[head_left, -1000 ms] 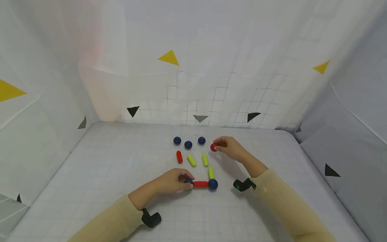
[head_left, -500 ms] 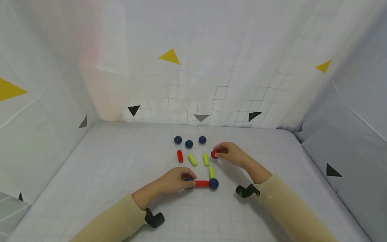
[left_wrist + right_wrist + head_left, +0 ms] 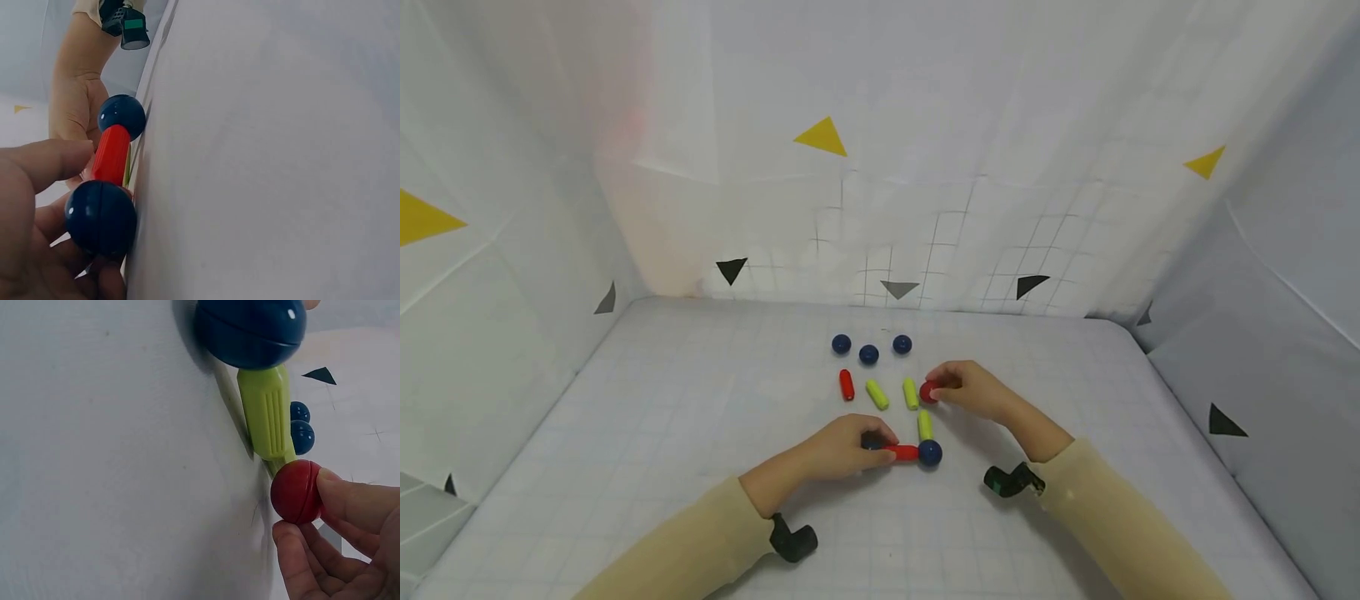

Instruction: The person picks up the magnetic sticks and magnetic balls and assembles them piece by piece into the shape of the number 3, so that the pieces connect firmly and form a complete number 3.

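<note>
My left hand (image 3: 844, 448) grips a red rod (image 3: 112, 156) near its left end, thumb on one side and fingers on the other. That rod joins a blue ball (image 3: 100, 219) beside my curled fingers to a second blue ball (image 3: 930, 453) on the right. From the second ball a lime-green rod (image 3: 265, 412) runs away from me. With thumb and fingertips my right hand (image 3: 976, 392) pinches a red ball (image 3: 297, 492), held close to the far end of this lime-green rod. In the right wrist view the ball overlaps the rod's end.
Beyond the hands lie a loose red rod (image 3: 847, 385) and two loose lime-green rods, one (image 3: 877, 394) left and one (image 3: 911, 393) close to the red ball. Farther back are three blue balls, including the middle one (image 3: 868, 354). White sheeting (image 3: 1037, 125) encloses the table's back and sides.
My right hand has brought the red ball toward me, down to the lime-green rod's far end. My left hand has slid rightward from the left blue ball onto the red rod.
</note>
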A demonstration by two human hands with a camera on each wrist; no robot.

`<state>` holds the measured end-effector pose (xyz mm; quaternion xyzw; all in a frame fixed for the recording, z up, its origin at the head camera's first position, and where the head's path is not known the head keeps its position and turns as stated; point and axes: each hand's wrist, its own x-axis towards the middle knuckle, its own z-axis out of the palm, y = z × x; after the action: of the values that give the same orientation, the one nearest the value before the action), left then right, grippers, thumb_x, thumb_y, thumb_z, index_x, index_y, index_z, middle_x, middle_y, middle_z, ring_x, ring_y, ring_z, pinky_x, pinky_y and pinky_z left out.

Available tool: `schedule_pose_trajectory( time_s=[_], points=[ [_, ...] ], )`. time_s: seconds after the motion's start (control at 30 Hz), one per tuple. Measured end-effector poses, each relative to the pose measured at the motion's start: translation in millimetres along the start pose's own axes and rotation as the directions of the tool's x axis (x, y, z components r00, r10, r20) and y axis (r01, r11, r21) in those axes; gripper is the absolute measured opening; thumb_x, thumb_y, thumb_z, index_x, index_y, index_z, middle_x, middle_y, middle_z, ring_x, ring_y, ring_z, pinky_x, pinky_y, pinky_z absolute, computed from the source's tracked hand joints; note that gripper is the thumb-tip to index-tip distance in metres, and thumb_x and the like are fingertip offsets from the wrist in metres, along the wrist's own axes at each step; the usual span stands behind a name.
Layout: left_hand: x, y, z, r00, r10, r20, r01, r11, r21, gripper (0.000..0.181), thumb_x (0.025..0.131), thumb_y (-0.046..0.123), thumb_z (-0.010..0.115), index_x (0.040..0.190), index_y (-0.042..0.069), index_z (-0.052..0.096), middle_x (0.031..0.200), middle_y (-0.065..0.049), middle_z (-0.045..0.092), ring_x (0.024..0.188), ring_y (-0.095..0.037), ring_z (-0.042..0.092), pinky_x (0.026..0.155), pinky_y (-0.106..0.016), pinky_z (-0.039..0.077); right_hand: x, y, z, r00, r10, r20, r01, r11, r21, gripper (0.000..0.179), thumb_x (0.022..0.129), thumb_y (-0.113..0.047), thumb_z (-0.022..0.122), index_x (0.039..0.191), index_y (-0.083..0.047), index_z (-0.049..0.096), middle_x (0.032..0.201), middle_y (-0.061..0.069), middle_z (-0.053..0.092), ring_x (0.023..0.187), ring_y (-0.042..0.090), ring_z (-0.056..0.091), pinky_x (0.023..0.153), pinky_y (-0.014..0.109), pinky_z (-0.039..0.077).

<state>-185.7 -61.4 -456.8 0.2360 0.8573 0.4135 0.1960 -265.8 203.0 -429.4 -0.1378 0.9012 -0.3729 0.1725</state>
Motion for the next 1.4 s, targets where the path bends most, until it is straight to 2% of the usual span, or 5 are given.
schedule_pose_trajectory(
  time_s=[0.17, 0.53, 0.73, 1.07, 1.4],
  points=[
    [1.4, 1.6, 0.9, 1.000, 0.003, 0.000, -0.003, 1.000, 0.014, 0.019, 0.094, 0.033, 0.071, 0.112, 0.029, 0.072, 0.104, 0.018, 0.065, 0.099, -0.009, 0.056, 0.094, -0.035, 0.046, -2.0, -0.6, 2.2, 0.999, -0.030, 0.026, 0.030, 0.999, 0.017, 0.024, 0.095, -0.013, 0.069, 0.118, -0.005, 0.067, 0.108, 0.002, 0.070, 0.098, 0.017, 0.063, 0.090, 0.036, 0.053],
    [0.6, 3.6, 2.7, 1.000, 0.003, -0.018, -0.002, 0.999, 0.042, 0.015, 0.094, 0.028, 0.071, 0.109, 0.028, 0.074, 0.102, 0.018, 0.066, 0.101, -0.010, 0.056, 0.098, -0.039, 0.045, -2.6, -1.6, 3.3, 1.000, -0.021, 0.015, 0.021, 1.000, 0.002, 0.024, 0.095, -0.013, 0.069, 0.119, -0.007, 0.068, 0.109, 0.002, 0.070, 0.099, 0.018, 0.063, 0.092, 0.038, 0.052],
    [-0.2, 4.3, 4.1, 1.000, -0.002, -0.021, 0.003, 0.999, 0.033, 0.015, 0.092, 0.026, 0.073, 0.108, 0.029, 0.074, 0.102, 0.018, 0.066, 0.101, -0.010, 0.056, 0.097, -0.040, 0.045, -2.9, -1.3, 2.0, 1.000, -0.015, 0.018, 0.015, 1.000, 0.006, 0.024, 0.095, -0.014, 0.069, 0.119, -0.007, 0.068, 0.109, 0.002, 0.070, 0.100, 0.018, 0.063, 0.093, 0.038, 0.052],
    [0.9, 3.5, 6.0, 1.000, -0.003, -0.021, 0.003, 1.000, 0.028, 0.015, 0.092, 0.027, 0.073, 0.107, 0.031, 0.074, 0.102, 0.020, 0.066, 0.101, -0.008, 0.055, 0.096, -0.038, 0.045, -3.7, 0.1, 5.0, 0.998, -0.049, 0.031, 0.049, 0.999, 0.024, 0.024, 0.095, -0.012, 0.069, 0.118, -0.006, 0.069, 0.108, 0.002, 0.071, 0.098, 0.018, 0.063, 0.091, 0.037, 0.053],
    [-1.4, 6.1, 5.7, 1.000, 0.004, -0.028, -0.003, 1.000, 0.031, 0.014, 0.092, 0.026, 0.074, 0.106, 0.028, 0.074, 0.100, 0.017, 0.066, 0.098, -0.010, 0.056, 0.092, -0.038, 0.046, -3.3, -3.8, 7.2, 0.999, -0.023, 0.044, 0.022, 1.000, 0.014, 0.026, 0.095, -0.013, 0.069, 0.121, -0.008, 0.069, 0.110, 0.003, 0.069, 0.097, 0.018, 0.062, 0.088, 0.035, 0.054]
  ],
)
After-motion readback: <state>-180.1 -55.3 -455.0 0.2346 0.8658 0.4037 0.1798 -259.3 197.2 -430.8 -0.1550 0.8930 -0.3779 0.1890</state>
